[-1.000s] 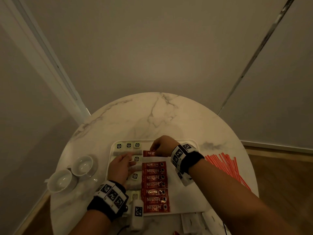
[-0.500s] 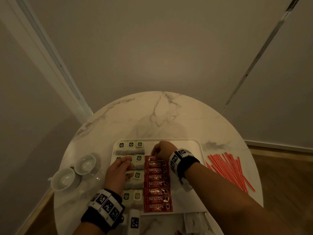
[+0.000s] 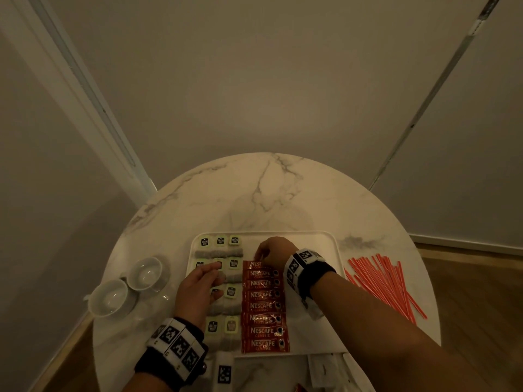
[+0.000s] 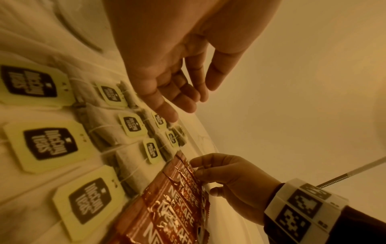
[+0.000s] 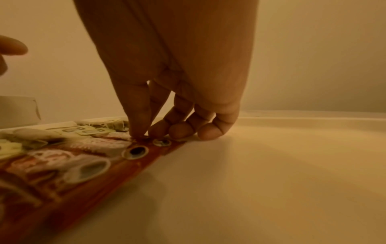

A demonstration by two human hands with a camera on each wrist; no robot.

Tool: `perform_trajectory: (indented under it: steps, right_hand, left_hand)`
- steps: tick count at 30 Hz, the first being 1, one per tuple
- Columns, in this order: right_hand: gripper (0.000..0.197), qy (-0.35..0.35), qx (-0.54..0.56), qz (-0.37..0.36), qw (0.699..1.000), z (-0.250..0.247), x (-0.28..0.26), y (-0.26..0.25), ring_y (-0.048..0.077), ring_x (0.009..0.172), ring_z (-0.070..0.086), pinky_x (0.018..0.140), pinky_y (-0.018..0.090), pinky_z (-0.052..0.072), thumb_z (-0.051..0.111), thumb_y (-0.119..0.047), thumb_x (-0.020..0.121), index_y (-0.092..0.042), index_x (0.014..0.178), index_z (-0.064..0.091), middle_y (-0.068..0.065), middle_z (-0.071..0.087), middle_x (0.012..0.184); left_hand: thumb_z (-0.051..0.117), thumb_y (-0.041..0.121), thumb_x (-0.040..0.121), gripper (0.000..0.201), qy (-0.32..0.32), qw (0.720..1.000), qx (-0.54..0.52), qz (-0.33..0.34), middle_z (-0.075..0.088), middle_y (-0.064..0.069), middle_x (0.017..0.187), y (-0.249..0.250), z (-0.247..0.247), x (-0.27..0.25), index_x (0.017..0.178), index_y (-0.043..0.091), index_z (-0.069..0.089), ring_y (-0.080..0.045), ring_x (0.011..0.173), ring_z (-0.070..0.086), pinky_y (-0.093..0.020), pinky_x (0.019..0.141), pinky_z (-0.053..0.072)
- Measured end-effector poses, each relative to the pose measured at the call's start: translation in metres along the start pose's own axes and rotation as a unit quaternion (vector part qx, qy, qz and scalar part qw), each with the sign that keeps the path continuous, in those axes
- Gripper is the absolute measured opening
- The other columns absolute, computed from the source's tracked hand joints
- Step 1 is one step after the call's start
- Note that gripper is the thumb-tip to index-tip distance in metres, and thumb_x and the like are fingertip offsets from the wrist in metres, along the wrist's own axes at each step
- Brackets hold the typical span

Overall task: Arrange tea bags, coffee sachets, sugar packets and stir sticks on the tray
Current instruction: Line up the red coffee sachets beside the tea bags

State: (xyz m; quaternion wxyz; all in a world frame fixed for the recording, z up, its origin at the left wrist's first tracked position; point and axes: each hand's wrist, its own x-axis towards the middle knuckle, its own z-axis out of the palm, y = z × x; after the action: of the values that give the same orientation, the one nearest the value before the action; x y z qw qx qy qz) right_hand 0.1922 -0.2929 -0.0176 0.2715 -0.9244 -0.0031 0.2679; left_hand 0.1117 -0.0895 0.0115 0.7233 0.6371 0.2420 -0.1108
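Observation:
A white tray [image 3: 334,244] lies on the marble table. Tea bags [image 3: 220,241] with green tags fill its left side in rows. Beside them runs a column of red coffee sachets [image 3: 264,306]. My right hand [image 3: 271,251] is at the far end of that column and pinches the top sachet [image 3: 253,264] flat against the tray. In the right wrist view my thumb and forefinger tips [image 5: 142,133] meet on the sachet [image 5: 146,148]. My left hand [image 3: 198,287] hovers over the tea bags [image 4: 131,125], fingers [image 4: 177,92] relaxed and holding nothing.
Red stir sticks [image 3: 382,284] lie loose on the table right of the tray. Two white cups on saucers [image 3: 144,273] [image 3: 109,298] stand to its left. Some white packets [image 3: 322,369] lie at the near table edge. The tray's right half [image 5: 271,165] is bare.
My right hand has drawn the top sachet back against the column, closing the gap. The left hand has shifted slightly over the tea bags.

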Motion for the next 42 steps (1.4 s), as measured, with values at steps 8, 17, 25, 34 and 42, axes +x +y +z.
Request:
perform_trajectory:
  steps: [8,17,25,34,42]
  right_hand:
    - [0.02,0.034,0.009,-0.007,0.999,0.001,-0.004,0.003,0.016,0.099,0.059,0.091,0.032,0.051,0.061,-0.017,0.086,-0.025,0.101,0.071,-0.003,0.063,0.104]
    - [0.016,0.141,0.015,-0.08,0.987,0.019,-0.111,0.015,0.01,0.094,0.048,0.082,0.021,0.037,0.057,-0.025,0.092,-0.023,0.106,0.066,-0.004,0.06,0.102]
    - [0.025,0.0,-0.158,-0.201,0.967,0.089,-0.225,0.043,0.014,0.1,0.044,0.085,0.024,0.037,0.05,-0.04,0.089,-0.027,0.106,0.062,-0.006,0.059,0.108]
    - [0.05,0.023,-0.265,-0.182,0.947,0.156,-0.261,0.072,0.011,0.088,0.049,0.061,0.017,0.051,0.074,-0.06,0.053,-0.044,0.097,0.058,-0.009,0.052,0.11]
    - [0.042,-0.037,-0.34,-0.2,0.918,0.148,-0.255,0.057,0.001,0.07,0.056,0.059,0.016,0.048,0.078,-0.06,0.049,-0.048,0.086,0.061,-0.021,0.059,0.086]
  left_hand:
    - [0.054,0.009,0.092,0.016,-0.013,0.999,0.041,0.007,0.064,-0.008,0.084,0.004,0.003,-0.012,0.097,0.012,0.069,-0.019,0.081,0.058,-0.035,0.073,0.05]
    - [0.06,0.03,0.09,0.006,-0.302,0.859,0.412,0.045,0.067,0.012,0.094,-0.03,0.002,-0.064,0.087,0.033,0.064,0.0,0.085,0.064,-0.017,0.077,0.051]
    - [0.055,0.048,0.083,0.021,-0.382,0.664,0.626,0.148,0.062,0.01,0.1,-0.065,0.005,-0.109,0.092,0.029,0.06,-0.009,0.095,0.058,-0.026,0.089,0.046]
    - [0.048,0.036,0.093,0.035,-0.365,0.524,0.745,0.192,0.057,-0.009,0.122,-0.078,0.036,-0.138,0.117,0.012,0.053,-0.027,0.114,0.052,-0.042,0.105,0.034]
    - [0.058,0.022,0.088,0.032,-0.319,0.57,0.75,0.107,0.053,-0.007,0.127,-0.088,0.012,-0.129,0.119,0.016,0.053,-0.024,0.115,0.053,-0.033,0.094,0.042]
